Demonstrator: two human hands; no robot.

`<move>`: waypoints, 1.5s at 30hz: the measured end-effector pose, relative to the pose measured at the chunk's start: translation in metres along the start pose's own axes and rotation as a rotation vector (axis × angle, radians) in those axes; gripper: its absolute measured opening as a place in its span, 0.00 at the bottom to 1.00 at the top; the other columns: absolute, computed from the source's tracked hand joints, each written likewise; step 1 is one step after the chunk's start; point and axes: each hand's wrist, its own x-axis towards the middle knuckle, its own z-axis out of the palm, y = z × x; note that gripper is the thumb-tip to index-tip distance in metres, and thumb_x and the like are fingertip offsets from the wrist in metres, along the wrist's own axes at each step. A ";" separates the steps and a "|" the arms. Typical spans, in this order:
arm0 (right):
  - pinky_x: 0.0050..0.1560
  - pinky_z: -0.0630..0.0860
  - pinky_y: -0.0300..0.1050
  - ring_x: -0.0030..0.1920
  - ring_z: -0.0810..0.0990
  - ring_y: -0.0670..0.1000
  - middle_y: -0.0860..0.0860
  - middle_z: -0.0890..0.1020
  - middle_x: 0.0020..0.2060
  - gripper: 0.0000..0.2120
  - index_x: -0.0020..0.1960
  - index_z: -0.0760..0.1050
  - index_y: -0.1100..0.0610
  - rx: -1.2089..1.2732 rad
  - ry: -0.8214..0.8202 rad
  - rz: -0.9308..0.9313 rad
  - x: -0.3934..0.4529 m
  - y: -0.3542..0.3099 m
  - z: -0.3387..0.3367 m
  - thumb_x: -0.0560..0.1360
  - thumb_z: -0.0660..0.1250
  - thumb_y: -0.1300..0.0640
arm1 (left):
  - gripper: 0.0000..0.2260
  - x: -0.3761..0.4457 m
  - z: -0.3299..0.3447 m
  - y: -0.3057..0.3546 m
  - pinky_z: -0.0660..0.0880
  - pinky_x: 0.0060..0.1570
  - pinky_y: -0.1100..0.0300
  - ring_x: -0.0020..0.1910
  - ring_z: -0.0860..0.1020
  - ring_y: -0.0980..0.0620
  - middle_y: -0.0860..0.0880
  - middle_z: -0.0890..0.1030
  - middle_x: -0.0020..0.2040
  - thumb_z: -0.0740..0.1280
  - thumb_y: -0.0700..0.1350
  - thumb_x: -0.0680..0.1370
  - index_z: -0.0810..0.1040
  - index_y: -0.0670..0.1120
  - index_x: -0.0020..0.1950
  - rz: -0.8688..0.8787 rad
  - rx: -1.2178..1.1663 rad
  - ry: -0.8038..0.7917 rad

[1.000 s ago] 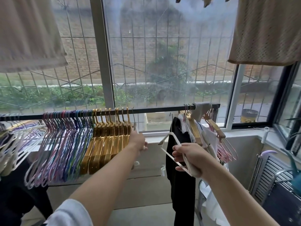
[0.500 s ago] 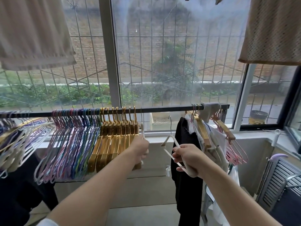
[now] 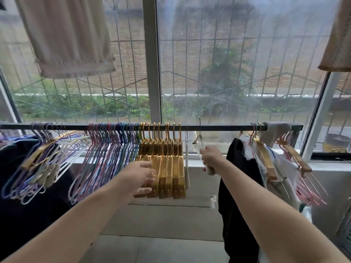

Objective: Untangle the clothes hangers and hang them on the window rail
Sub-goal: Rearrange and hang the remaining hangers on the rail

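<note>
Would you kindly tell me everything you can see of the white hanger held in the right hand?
The white hanger is slim, seemingly plastic-coated, with a thin metal hook at the top. The right hand grips one arm, holding it tilted, hook up. The hook tip rises just above the black rail, in the gap between the gold hangers and the black garment; whether it rests on the rail is unclear. Its lower end pokes out below the fist.

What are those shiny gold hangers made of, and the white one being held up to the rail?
The gold hangers look like metal or metallic-coated plastic: flat, broad arms with a bright, mirror-like sheen. The white hanger held in the right hand looks like matte plastic or coated wire with a thin grey metal hook; blur leaves it open.
</note>
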 end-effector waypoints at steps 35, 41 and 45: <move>0.44 0.82 0.50 0.41 0.83 0.52 0.51 0.85 0.44 0.06 0.54 0.81 0.53 -0.243 -0.312 -0.602 -0.149 -0.137 0.293 0.81 0.65 0.58 | 0.07 -0.033 -0.327 -0.101 0.81 0.46 0.57 0.41 0.83 0.52 0.49 0.86 0.47 0.64 0.42 0.83 0.81 0.49 0.57 0.062 0.384 0.266; 0.37 0.74 0.49 0.35 0.76 0.52 0.56 0.79 0.35 0.07 0.46 0.81 0.67 -0.043 -0.410 -0.255 -0.120 -0.146 0.481 0.73 0.64 0.66 | 0.08 0.000 -0.435 -0.154 0.78 0.39 0.58 0.36 0.81 0.52 0.44 0.86 0.46 0.64 0.38 0.82 0.83 0.45 0.52 -0.018 0.255 0.225; 0.32 0.74 0.48 0.31 0.74 0.53 0.53 0.77 0.30 0.06 0.37 0.77 0.58 0.030 -0.199 -0.092 -0.095 -0.144 0.527 0.66 0.69 0.55 | 0.08 0.017 -0.469 -0.158 0.77 0.39 0.58 0.36 0.81 0.53 0.41 0.87 0.47 0.65 0.38 0.81 0.83 0.45 0.53 -0.021 0.226 0.156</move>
